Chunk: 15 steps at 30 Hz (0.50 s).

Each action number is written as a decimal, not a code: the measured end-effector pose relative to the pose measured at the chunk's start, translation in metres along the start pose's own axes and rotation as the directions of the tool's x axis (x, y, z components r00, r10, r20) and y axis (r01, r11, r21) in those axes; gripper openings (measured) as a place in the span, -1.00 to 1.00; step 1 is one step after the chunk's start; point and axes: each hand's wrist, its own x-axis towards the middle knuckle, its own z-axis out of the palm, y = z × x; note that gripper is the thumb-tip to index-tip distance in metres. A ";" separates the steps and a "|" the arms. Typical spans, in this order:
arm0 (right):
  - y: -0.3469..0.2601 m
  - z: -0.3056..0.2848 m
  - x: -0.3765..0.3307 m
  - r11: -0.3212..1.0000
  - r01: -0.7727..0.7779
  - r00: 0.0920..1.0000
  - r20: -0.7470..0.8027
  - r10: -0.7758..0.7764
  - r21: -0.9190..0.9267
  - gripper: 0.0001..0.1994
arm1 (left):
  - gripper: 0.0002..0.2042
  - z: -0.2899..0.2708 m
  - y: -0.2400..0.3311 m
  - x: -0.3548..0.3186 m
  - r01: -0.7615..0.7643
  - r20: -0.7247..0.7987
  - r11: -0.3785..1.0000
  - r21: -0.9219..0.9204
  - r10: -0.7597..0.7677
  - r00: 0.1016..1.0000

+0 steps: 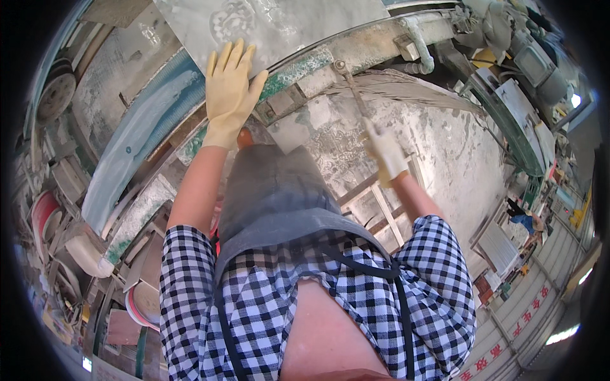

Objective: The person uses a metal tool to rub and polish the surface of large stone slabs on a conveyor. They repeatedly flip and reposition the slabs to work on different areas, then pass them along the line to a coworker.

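Observation:
A pale grey, glossy stone slab (pixel 318 22) lies at the far side of the view, its surface wet-looking with reflections. My left hand (pixel 230 92), in a cream rubber glove, rests flat near the slab's near corner with the fingers stretched out and the thumb apart. On the right, my right hand (pixel 386 153), in a similar glove and slightly blurred, is closed around the near end of a long metal rod (pixel 356 94). The rod's round head meets the worn, green-stained frame edge (pixel 305 70) beneath the slab.
Left of the slab is a blue trough-like surface (pixel 143 127) coated with pale residue. A pale bent pipe (pixel 420 44) runs along the frame at the far right. Below my right hand, a slatted wooden frame (pixel 381 206) lies on the stained floor. Red-rimmed basins (pixel 46 213) stand at left.

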 end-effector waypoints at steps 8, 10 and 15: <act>0.009 -0.001 -0.002 0.897 -0.027 0.793 0.556 -0.249 0.442 -0.51 | -0.47 -0.003 0.000 0.002 0.006 0.014 1.000 0.007 -0.006 1.000; 0.017 -0.006 0.007 0.844 -0.146 0.639 0.701 -0.317 0.516 -0.49 | -0.47 -0.004 0.001 0.001 0.011 0.013 1.000 0.002 -0.011 1.000; 0.026 0.007 0.027 0.862 0.009 0.482 0.753 -0.448 0.507 -0.56 | -0.47 -0.005 0.002 0.002 0.015 0.026 0.999 -0.031 -0.014 1.000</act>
